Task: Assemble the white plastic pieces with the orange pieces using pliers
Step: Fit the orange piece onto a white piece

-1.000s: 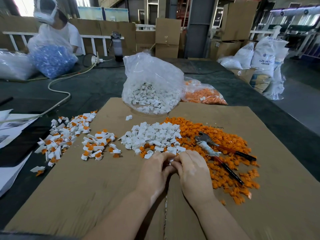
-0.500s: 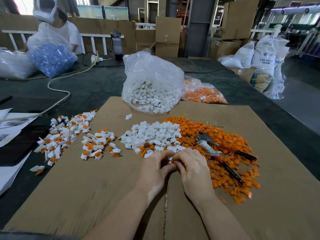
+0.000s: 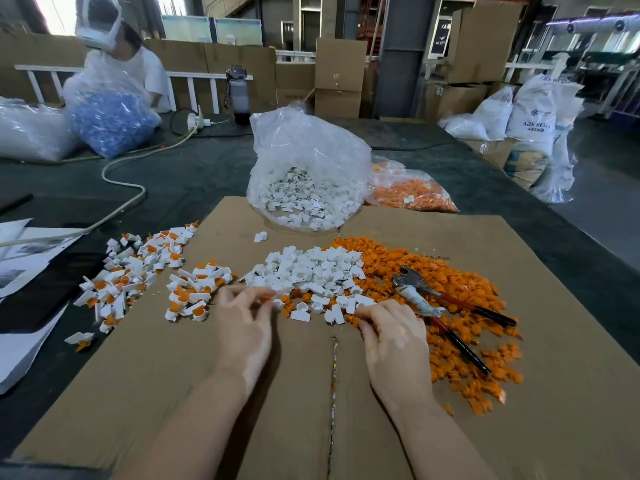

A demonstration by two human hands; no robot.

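A heap of white plastic pieces [image 3: 311,271] lies mid-cardboard, with a wide spread of orange pieces [image 3: 453,289] to its right. The pliers [image 3: 415,294], with red and black handles, rest on the orange pieces. My left hand [image 3: 242,323] pinches a small white-and-orange piece [image 3: 272,301] at the white heap's left edge. My right hand [image 3: 391,336] has curled fingers, and its fingertips pinch an orange piece at the near edge of the orange spread, just left of the pliers. Joined white-and-orange pieces [image 3: 138,271] lie in two groups at the left.
A flattened cardboard sheet [image 3: 138,393] covers the dark table. Behind the heaps stand a clear bag of white pieces [image 3: 304,188] and a bag of orange pieces [image 3: 412,194]. Papers [image 3: 20,271] and a cable [image 3: 121,181] lie left. A person [image 3: 138,71] sits far left behind a blue-filled bag [image 3: 110,123].
My hands were joined over one piece in front of the heaps. They have parted: the left went left with the piece, the right went right to the orange pieces.
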